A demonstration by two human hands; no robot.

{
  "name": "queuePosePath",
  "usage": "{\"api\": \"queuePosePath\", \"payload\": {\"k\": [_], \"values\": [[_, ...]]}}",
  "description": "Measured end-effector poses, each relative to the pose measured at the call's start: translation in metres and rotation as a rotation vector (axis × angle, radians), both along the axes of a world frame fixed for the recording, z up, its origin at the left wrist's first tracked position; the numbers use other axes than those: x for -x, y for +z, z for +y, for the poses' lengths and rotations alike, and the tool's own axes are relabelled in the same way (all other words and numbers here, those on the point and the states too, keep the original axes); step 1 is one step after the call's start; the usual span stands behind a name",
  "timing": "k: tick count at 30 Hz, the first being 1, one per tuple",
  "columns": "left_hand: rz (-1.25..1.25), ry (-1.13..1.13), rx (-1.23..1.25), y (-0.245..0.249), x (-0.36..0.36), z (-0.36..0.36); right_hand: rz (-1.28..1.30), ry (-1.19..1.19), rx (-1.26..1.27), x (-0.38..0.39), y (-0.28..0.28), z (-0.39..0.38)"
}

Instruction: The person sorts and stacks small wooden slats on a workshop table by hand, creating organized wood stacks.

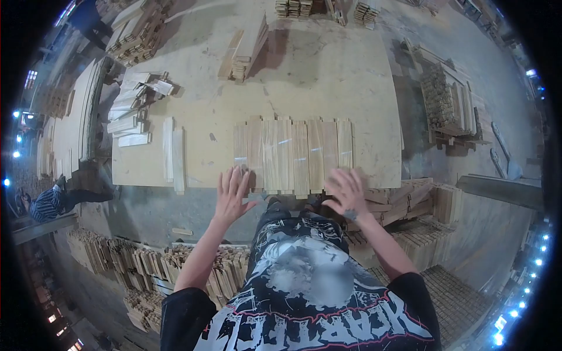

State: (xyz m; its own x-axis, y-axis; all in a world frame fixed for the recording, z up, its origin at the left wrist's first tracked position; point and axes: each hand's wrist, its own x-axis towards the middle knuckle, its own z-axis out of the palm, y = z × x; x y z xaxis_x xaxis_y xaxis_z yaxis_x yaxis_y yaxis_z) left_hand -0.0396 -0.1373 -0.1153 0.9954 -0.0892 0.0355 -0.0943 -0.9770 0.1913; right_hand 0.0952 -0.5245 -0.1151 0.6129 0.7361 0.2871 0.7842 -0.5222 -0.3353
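Observation:
Several narrow wood strips [285, 155] lie side by side on the large light board table [211, 105], their ends uneven, near its front edge. My left hand [233, 192] rests at the left end of this row, fingers spread and touching the leftmost strip. Over the right end of the row is my right hand [346, 190], slightly blurred, its fingers apart and nothing held. Two pale strips [173, 153] lie separately on the table to the left of my left hand.
A loose pile of strips [136, 108] sits at the table's left, and stacked boards [250, 50] lie farther back. Strip stacks [448, 99] stand to the right. Bundles [140, 260] stand below left. A person in a striped top [47, 205] is at far left.

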Motion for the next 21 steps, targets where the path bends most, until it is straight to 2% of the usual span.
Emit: {"api": "queuePosePath", "payload": {"k": [2, 6, 13, 15, 16, 19, 20, 21], "values": [[0.059, -0.061, -0.029, 0.000, 0.000, 0.004, 0.004, 0.113, 0.054, 0.008, -0.008, 0.018], [0.098, -0.135, -0.055, -0.001, -0.020, 0.014, 0.067, 0.180, 0.072, 0.006, -0.010, 0.059], [0.100, -0.175, -0.027, 0.003, -0.039, 0.024, 0.067, 0.076, 0.047, -0.005, -0.009, 0.068], [0.077, -0.106, 0.028, 0.010, -0.031, 0.027, 0.108, 0.013, 0.018, -0.006, 0.005, 0.058], [0.065, -0.071, 0.057, 0.012, -0.025, 0.027, 0.114, -0.066, -0.030, -0.010, 0.012, 0.049], [-0.117, 0.128, 0.174, 0.010, -0.009, 0.028, 0.045, -0.496, -0.146, -0.016, 0.003, 0.016], [-0.094, 0.203, 0.196, 0.007, -0.008, 0.027, 0.052, -0.632, -0.217, -0.019, 0.000, 0.008], [-0.070, 0.277, 0.218, 0.004, -0.008, 0.024, 0.168, -0.689, -0.284, -0.021, -0.005, 0.000]]}}
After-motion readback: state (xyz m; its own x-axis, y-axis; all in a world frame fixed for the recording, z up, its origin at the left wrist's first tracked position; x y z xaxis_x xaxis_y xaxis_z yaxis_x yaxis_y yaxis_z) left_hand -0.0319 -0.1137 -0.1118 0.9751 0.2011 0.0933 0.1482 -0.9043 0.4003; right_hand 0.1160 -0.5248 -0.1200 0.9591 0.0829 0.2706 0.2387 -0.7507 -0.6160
